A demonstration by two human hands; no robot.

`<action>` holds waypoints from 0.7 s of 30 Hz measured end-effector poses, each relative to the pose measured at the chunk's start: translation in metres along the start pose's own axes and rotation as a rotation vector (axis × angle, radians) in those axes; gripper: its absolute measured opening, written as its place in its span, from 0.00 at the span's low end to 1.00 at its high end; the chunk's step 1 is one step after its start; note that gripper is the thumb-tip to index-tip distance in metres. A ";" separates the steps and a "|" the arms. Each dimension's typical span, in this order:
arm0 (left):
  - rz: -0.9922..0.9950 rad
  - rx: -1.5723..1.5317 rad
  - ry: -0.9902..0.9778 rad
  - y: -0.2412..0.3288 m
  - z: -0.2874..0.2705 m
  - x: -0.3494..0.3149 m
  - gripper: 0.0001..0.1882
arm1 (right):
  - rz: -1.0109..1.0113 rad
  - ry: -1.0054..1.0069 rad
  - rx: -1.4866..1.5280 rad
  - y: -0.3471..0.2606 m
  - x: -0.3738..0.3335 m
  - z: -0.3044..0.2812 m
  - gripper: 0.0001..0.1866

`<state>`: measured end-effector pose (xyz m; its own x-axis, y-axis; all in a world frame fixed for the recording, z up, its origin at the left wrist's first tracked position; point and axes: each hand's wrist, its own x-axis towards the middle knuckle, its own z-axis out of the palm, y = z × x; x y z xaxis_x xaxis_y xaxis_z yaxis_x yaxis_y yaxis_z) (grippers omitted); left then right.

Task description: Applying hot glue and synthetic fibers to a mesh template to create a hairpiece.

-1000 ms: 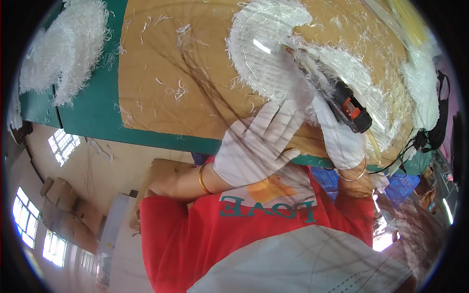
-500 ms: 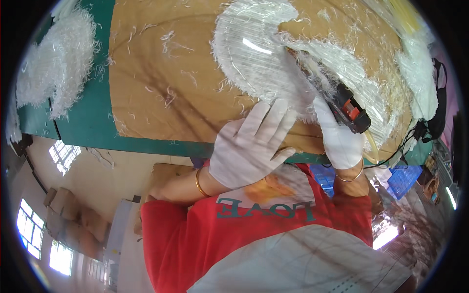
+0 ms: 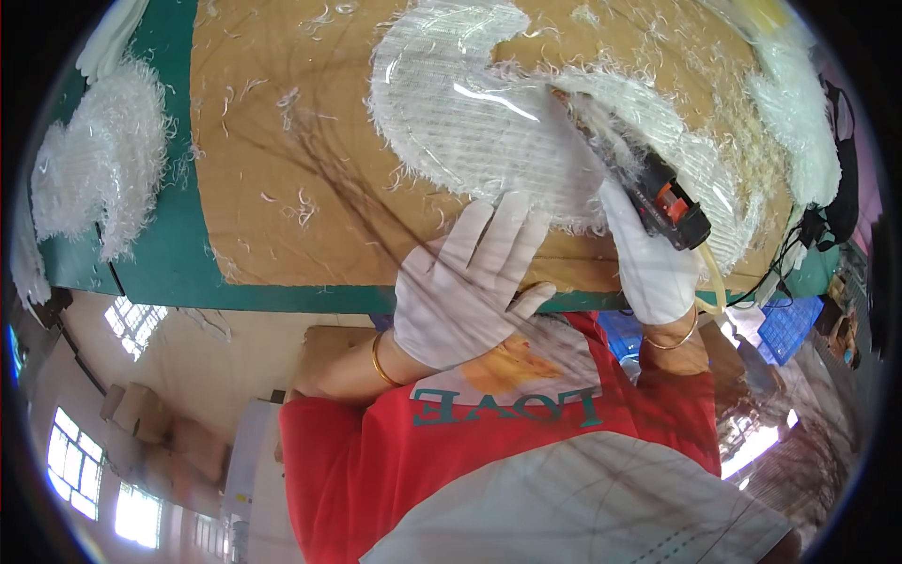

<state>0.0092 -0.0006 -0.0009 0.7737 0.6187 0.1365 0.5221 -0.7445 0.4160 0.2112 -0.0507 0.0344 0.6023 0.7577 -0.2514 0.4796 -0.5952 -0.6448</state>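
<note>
A white shaggy fabric piece (image 3: 451, 122), curved and with a fringed edge, lies on a brown board. My left hand (image 3: 460, 282), in a white glove, is spread flat with its fingertips at the piece's near edge. My right hand (image 3: 648, 268), also gloved, grips a black and orange glue gun (image 3: 672, 202). White fibres cling to the gun's long front part, and its tip points up and left over the fabric. A pale yellowish rod or tube (image 3: 716, 282) curves from its back end. Just left of the tip, a shiny streak (image 3: 498, 101) runs across the fabric.
The brown board (image 3: 301, 235), strewn with loose fibres, covers much of a green table (image 3: 169, 273). White shaggy pieces lie at left (image 3: 103, 160) and right (image 3: 799, 122). A black cable (image 3: 780, 268) hangs at the right edge, with blue baskets (image 3: 787, 329) below.
The fabric piece and my left hand have shifted left, while the glue gun has stayed nearly in place. The shiny streak beside the tip looks longer.
</note>
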 end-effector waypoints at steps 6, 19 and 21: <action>0.001 0.021 -0.199 0.001 0.004 -0.012 0.35 | 0.204 -0.119 -0.133 -0.009 -0.003 -0.009 0.20; -0.120 -0.018 -0.238 0.001 0.006 -0.021 0.33 | 0.302 -0.010 -0.027 -0.020 0.000 -0.009 0.19; -0.087 0.031 -0.237 0.003 -0.005 -0.010 0.33 | 0.321 0.002 0.082 -0.009 -0.001 -0.012 0.19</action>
<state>0.0011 -0.0082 0.0035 0.7863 0.6071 -0.1147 0.5979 -0.7008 0.3891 0.2140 -0.0489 0.0490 0.7160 0.5341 -0.4496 0.2118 -0.7799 -0.5890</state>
